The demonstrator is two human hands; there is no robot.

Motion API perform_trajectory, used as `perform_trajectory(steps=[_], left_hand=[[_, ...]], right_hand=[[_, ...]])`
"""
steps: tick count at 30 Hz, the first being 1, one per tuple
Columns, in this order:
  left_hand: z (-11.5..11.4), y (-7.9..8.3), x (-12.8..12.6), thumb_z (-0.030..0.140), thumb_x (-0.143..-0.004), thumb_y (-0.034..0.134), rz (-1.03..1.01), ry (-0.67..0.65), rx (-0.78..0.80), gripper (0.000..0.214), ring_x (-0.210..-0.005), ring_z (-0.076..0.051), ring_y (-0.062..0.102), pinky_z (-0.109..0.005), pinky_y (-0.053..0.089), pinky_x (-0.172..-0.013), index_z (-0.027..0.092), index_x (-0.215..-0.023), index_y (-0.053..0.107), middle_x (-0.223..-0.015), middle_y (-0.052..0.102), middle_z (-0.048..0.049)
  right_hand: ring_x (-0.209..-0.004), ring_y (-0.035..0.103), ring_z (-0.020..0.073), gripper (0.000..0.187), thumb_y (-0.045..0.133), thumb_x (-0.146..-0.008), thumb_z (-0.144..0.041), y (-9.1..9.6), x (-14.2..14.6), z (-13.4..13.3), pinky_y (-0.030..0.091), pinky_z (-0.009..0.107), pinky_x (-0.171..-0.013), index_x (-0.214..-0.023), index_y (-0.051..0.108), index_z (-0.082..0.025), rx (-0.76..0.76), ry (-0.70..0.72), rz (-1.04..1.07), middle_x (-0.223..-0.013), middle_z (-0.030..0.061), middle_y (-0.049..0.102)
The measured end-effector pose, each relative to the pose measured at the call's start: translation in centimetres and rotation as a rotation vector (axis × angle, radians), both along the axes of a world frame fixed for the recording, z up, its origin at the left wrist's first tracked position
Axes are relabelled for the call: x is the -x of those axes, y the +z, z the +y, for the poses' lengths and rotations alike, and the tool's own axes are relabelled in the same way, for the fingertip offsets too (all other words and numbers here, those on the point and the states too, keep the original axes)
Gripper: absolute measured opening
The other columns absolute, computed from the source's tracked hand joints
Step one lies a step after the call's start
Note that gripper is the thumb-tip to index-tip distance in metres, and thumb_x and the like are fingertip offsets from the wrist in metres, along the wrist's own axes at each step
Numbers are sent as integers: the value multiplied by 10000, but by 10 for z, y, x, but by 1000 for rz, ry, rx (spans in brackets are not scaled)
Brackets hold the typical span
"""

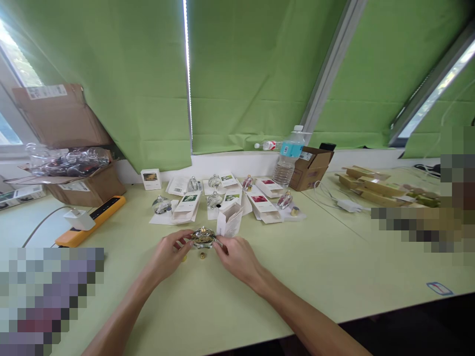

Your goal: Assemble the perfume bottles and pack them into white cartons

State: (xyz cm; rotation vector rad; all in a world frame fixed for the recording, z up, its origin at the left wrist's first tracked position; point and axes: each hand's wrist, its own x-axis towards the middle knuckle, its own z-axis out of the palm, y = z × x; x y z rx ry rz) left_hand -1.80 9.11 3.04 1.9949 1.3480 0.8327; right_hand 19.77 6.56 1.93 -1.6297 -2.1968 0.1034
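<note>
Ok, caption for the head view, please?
Bare hands hold a squat clear glass bottle with gold top above a pale green table.

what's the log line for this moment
left hand: on glass perfume bottle | right hand: on same bottle | beside: small gold part

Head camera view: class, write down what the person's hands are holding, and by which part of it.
The left hand and right hand hold a glass perfume bottle by its two sides, below its gold top.
</note>
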Motion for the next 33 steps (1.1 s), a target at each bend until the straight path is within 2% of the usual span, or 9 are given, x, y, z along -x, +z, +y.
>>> perform_trajectory(steps=[13, 18, 21, 25, 28, 33], left_hand=[[-1, -2, -2, 443, -865, 492, 24, -28, -11, 344, -835, -185, 612, -278, 535, -662, 278, -1124, 648, -1042, 693, -27], [-2, -2, -1, 449, -862, 498, 26, -4, -26, 340, -884, -206, 628, -285, 543, -661, 272, -1106, 655, -1088, 685, -40], [-3, -2, -1, 455, -857, 504, 30, 14, -29, 340, -884, -207, 637, -287, 545, -659, 274, -1103, 652, -1104, 683, -38], [-3, -2, -2, 463, -862, 489, 17, 19, -22, 348, -916, -214, 642, -287, 548, -660, 280, -1112, 647, -1137, 675, -34], [-4, -2, -2, 468, -854, 495, 0, 17, -18, 365, -953, -226, 639, -298, 553, -683, 275, -1126, 644, -1171, 664, -42], [-4, -6, -2, 455, -840, 530, -40, 23, -1, 392, -1050, -245, 601, -315, 551, -751, 282, -1180, 617, -1243, 623, -44]], right_hand=[[-538, 588, 142, 490, 346, -966, -383, 3, -1, 1, 198, 288, -513, -627, 644, -192, -23, -80, -59, -632, 52, 701], [-512, 558, 128, 462, 374, -956, -366, 4, 0, -1, 228, 272, -517, -614, 631, -190, -31, -12, -31, -585, 28, 674], [-530, 562, 124, 388, 402, -946, -336, 3, 1, -3, 266, 255, -537, -686, 658, -202, -31, 68, -1, -611, 10, 678], [-602, 598, 136, 237, 454, -923, -289, 4, 2, -5, 321, 236, -579, -953, 686, -249, -13, 210, 43, -696, -10, 702], [-657, 622, 154, 250, 478, -911, -272, 4, 5, -8, 357, 234, -617, -1087, 655, -268, 1, 267, 48, -759, -6, 716], [-790, 650, 185, 280, 476, -911, -257, 4, 10, -9, 397, 242, -673, -1137, 642, -275, 52, 287, 56, -910, 24, 729]])
